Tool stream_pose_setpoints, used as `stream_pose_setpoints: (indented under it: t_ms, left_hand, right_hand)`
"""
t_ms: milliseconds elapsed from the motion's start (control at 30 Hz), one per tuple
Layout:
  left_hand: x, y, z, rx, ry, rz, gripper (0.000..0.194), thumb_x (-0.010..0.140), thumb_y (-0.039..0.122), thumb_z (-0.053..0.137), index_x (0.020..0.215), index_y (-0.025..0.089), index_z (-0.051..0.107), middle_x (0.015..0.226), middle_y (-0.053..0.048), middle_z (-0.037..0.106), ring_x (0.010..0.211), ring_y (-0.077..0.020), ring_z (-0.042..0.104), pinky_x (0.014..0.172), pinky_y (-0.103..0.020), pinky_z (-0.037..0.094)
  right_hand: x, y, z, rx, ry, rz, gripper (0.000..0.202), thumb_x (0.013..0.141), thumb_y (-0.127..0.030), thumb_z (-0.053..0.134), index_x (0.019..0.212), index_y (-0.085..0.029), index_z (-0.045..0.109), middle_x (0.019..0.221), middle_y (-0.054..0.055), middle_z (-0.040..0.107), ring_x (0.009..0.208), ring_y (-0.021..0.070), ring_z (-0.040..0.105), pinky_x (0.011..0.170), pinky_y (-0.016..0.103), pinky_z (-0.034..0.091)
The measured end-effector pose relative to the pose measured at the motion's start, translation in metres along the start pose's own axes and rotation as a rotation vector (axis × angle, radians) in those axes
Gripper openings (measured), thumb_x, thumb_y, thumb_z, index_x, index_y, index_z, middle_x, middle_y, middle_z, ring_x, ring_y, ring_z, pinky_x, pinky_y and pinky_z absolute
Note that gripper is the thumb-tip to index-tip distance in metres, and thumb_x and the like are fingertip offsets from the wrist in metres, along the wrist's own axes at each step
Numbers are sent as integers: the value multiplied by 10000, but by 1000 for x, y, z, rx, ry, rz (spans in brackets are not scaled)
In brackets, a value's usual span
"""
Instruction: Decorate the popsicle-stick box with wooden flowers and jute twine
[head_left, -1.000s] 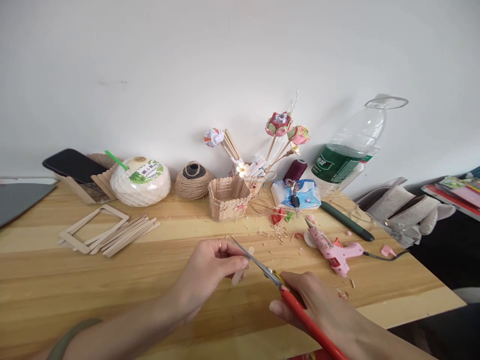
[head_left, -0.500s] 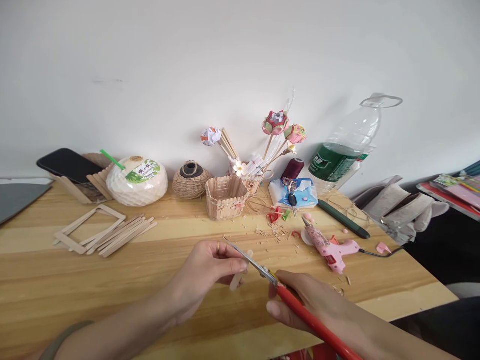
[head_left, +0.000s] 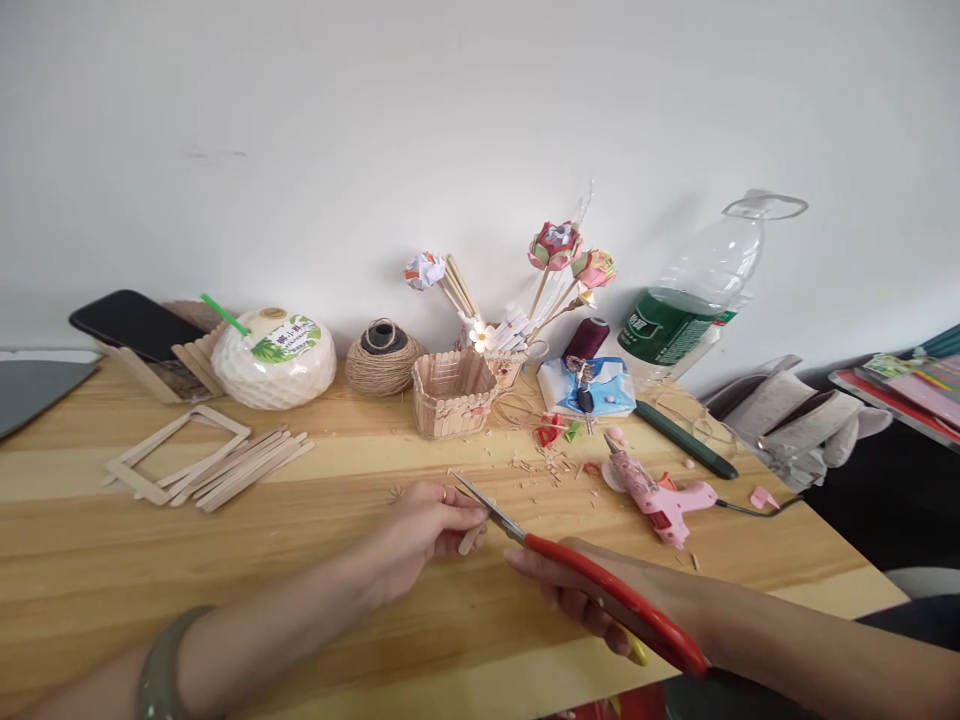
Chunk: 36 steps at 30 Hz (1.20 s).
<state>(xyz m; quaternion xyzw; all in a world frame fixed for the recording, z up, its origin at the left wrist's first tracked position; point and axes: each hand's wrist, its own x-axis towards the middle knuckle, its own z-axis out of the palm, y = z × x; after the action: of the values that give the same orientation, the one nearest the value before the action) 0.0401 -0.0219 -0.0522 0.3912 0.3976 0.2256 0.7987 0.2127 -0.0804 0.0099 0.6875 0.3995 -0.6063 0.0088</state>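
Observation:
My left hand (head_left: 431, 530) pinches a short wooden craft stick (head_left: 469, 541), whose rounded end pokes out below the fingertips. In my right hand (head_left: 581, 590) is a pair of scissors (head_left: 622, 592) with red handles and a bit of yellow at the lower handle. The blades point up and left, right beside the left fingertips and the stick. Whether the blades touch the stick I cannot tell. Beyond the hands stands a small basket (head_left: 454, 410) built from craft-stick pieces.
Loose craft sticks (head_left: 251, 470) and a stick frame (head_left: 127, 470) lie left. A pink glue gun (head_left: 667, 505) rests right, its cord trailing off. Along the wall stand a white coconut (head_left: 274, 360), twine (head_left: 382, 362), paper flowers (head_left: 555, 245) and a large bottle (head_left: 690, 290). Wood scraps (head_left: 544, 463) litter the middle.
The scissors have turned, showing more of the red handle and a yellow bit below. My left hand has shifted slightly left and keeps the stick; less of the stick shows.

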Motion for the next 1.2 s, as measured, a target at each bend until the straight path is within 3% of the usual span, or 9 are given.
stream_pose_setpoints:
  t_ms: [133,400,667,867,933,1000,1100,1200]
  left_hand:
    - [9,-4,-4,9,-2,-8,185,589,249,671,524,137,539,494,30,502,508,-78,455,599,-220,389]
    - [15,-2,-9,44,-5,-20,168,574,240,660,514,137,541,496,30,491,501,-79,436,573,-222,362]
    - [17,2,-6,120,7,-33,200,568,280,645,498,150,510,497,32,479,507,-82,426,571,-228,358]
    - [6,15,-7,298,-33,-31,195,584,323,629,562,158,528,481,30,495,486,-93,442,534,-225,360]
    - [-2,25,-17,413,-48,-2,205,607,347,637,608,156,561,489,21,526,465,-102,446,496,-225,336]
    - [-7,35,-33,540,12,74,208,613,350,651,645,155,586,539,14,563,480,-111,467,509,-231,348]
    - [-9,45,-66,723,206,230,189,646,318,630,770,176,623,631,8,615,601,-152,535,633,-259,391]
    - [-9,47,-91,900,394,343,103,674,288,606,694,195,644,779,-40,661,802,-232,569,760,-309,380]
  right_hand:
    - [11,-1,1,48,-9,103,530,724,-693,501,594,-191,390,449,-88,304,358,38,263,336,160,207]
    - [20,-3,2,20,5,113,522,736,-676,500,564,-198,382,392,-89,296,325,46,261,312,173,240]
    - [12,-5,6,71,61,30,523,700,-655,552,514,-204,365,390,-84,279,325,39,214,322,181,146]
    - [9,-1,0,104,-17,-46,508,705,-645,559,540,-192,399,424,-91,280,348,32,235,327,156,181]
    - [7,7,-4,96,-38,-74,510,722,-660,532,572,-186,418,446,-89,288,359,34,250,337,157,183]
    - [5,19,-11,104,-24,-119,513,738,-671,507,601,-184,421,484,-80,316,376,35,267,350,164,186]
    - [5,37,-22,113,116,-215,500,742,-656,526,634,-180,413,559,-61,374,427,38,313,393,174,225]
    - [3,47,-29,220,177,-306,484,747,-659,517,692,-185,434,588,-62,369,464,51,305,429,192,246]
